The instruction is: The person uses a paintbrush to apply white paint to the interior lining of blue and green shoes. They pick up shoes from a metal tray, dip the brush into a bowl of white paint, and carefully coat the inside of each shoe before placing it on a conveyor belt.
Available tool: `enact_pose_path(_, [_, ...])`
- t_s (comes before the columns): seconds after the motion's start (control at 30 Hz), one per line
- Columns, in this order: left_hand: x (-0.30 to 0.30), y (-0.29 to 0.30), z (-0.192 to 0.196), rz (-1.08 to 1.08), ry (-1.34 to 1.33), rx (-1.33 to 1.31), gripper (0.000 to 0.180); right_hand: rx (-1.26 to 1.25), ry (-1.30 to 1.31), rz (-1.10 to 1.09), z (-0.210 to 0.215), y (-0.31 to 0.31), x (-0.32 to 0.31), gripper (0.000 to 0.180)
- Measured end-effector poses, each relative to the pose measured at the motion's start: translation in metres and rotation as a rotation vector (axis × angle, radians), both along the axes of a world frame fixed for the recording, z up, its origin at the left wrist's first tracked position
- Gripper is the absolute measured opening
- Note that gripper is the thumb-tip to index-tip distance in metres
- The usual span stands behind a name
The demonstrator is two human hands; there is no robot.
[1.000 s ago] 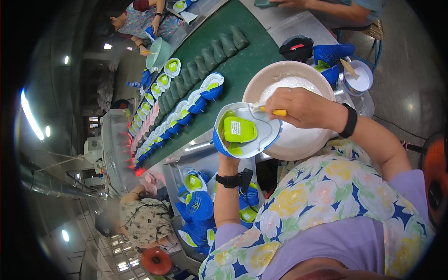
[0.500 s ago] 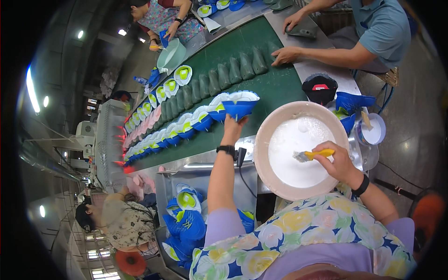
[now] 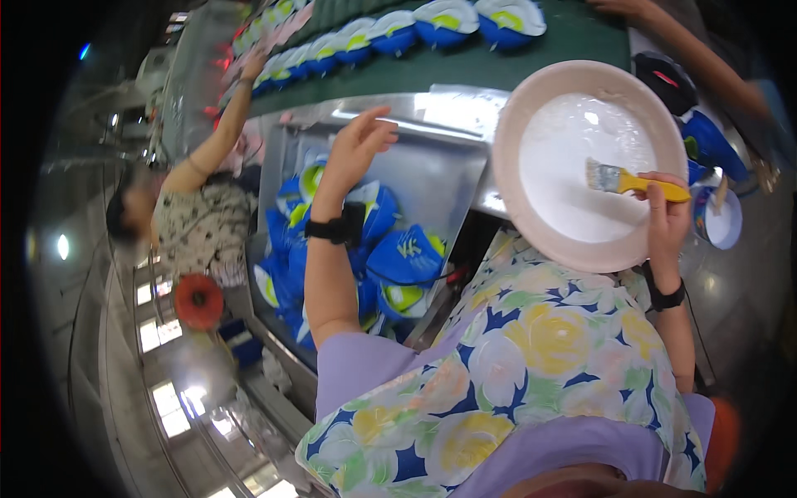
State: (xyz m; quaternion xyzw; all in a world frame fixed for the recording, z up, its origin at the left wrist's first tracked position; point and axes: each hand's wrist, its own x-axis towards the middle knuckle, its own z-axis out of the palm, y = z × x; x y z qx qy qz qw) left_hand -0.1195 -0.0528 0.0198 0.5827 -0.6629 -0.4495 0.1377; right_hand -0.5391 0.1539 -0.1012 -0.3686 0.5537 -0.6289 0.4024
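Note:
My right hand (image 3: 667, 217) grips the yellow handle of a paintbrush (image 3: 635, 182). Its pale bristles hang over white liquid in a wide beige basin (image 3: 516, 158). Nothing is in my left hand (image 3: 357, 151), whose fingers reach out above a metal bin (image 3: 452, 191). Blue shoe uppers (image 3: 407, 253) with white and lime-green linings lie heaped in that bin. On the green conveyor belt (image 3: 573, 54) beyond stands a row of similar uppers, the nearest shoe upper (image 3: 510, 25) resting at the row's right end.
A person at the left (image 3: 203, 207) stretches an arm to the belt. Another person's arm (image 3: 689, 46) crosses the upper right. Right of the basin are a black shoe upper (image 3: 667, 81), blue uppers (image 3: 710, 141) and a small tub (image 3: 721, 222) of white liquid.
My left hand has released a blue upper onto the belt row and come back over the bin. The view has swung downward and left. The brush stays in my right hand above the basin.

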Motion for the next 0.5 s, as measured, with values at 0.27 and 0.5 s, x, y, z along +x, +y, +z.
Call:
enact_pose_path(0.27, [0.057, 0.176, -0.068, -0.389, -0.768, 0.104, 0.074, 0.070, 0.040, 0.061, 0.006, -0.008, 0.011, 0.017])
enact_pose_path(0.5, [0.040, 0.157, -0.078, -0.385, -0.752, 0.168, 0.041, 0.174, 0.204, 0.305, 0.036, -0.027, 0.018, 0.020])
